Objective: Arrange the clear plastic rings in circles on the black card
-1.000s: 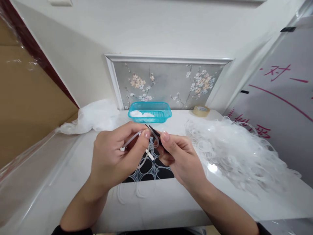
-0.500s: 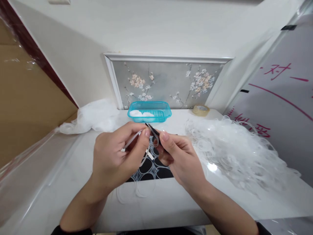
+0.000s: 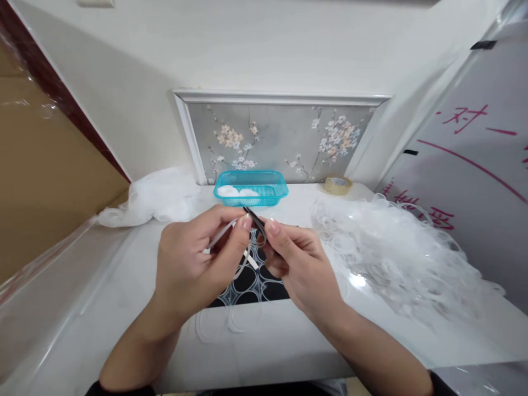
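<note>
My left hand (image 3: 193,264) and my right hand (image 3: 299,264) meet above the middle of the white table (image 3: 124,286). The left hand's fingers pinch a thin clear-white elastic strap (image 3: 220,235) that loops down below the hands. A small black clip-like piece (image 3: 256,221) is pinched in the right hand, its tip touching the left fingertips. A white end of the strap (image 3: 251,258) sticks out between the two hands. Both hands are closed.
A turquoise plastic basket (image 3: 274,192) with white round pieces stands at the back. A roll of tape (image 3: 338,185) lies behind a big pile of clear loops (image 3: 396,253) on the right. White crumpled plastic (image 3: 160,195) lies back left. Several loose loops (image 3: 223,324) rest near the front edge.
Almost nothing has changed; both hands keep their grip and have shifted very slightly up and left in view.
</note>
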{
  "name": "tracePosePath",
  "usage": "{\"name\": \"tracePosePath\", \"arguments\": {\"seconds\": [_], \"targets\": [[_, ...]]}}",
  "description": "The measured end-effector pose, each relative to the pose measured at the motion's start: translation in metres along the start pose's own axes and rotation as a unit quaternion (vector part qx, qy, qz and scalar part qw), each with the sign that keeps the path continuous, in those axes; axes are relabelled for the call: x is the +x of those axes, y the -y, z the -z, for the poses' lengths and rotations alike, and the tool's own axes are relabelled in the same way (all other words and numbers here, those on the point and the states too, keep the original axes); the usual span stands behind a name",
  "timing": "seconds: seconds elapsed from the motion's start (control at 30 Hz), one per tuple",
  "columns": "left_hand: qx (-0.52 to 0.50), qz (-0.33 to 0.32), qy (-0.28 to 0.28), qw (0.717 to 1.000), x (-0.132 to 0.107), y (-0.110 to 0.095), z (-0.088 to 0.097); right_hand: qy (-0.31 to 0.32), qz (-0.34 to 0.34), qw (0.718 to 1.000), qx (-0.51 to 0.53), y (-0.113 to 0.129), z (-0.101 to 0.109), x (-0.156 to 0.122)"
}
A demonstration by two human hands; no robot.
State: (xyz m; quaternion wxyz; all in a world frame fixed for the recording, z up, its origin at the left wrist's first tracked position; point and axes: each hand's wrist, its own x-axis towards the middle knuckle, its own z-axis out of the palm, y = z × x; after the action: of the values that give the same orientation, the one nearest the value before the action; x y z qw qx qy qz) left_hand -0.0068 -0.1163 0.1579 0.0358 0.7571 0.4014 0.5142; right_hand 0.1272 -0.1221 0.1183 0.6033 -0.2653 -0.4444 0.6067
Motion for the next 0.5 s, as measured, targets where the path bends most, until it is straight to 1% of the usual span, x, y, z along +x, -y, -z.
{"name": "tracePosePath", "arguments": {"seconds": [0.13, 0.23, 0.3, 0.4, 0.5], "targets": [[-0.054, 0.037, -0.012, 0.998, 0.002, -0.002, -0.002, -0.006, -0.019, 1.0, 0.018, 0.002, 0.002, 0.004], [-0.08, 0.043, -0.008, 0.996, 0.004, 0.001, -0.002, 0.001, -0.039, 0.999, 0.029, 0.005, 0.004, 0.007], [-0.091, 0.043, -0.002, 0.995, 0.005, 0.004, 0.0, 0.006, -0.039, 0.999, 0.031, 0.007, 0.004, 0.008], [-0.112, 0.04, 0.038, 0.992, 0.008, 0.008, 0.004, 0.017, -0.026, 0.999, 0.023, 0.008, 0.005, 0.007], [-0.142, 0.05, 0.085, 0.985, 0.011, 0.011, 0.007, 0.028, -0.014, 0.999, -0.018, 0.005, 0.006, 0.007]]}}
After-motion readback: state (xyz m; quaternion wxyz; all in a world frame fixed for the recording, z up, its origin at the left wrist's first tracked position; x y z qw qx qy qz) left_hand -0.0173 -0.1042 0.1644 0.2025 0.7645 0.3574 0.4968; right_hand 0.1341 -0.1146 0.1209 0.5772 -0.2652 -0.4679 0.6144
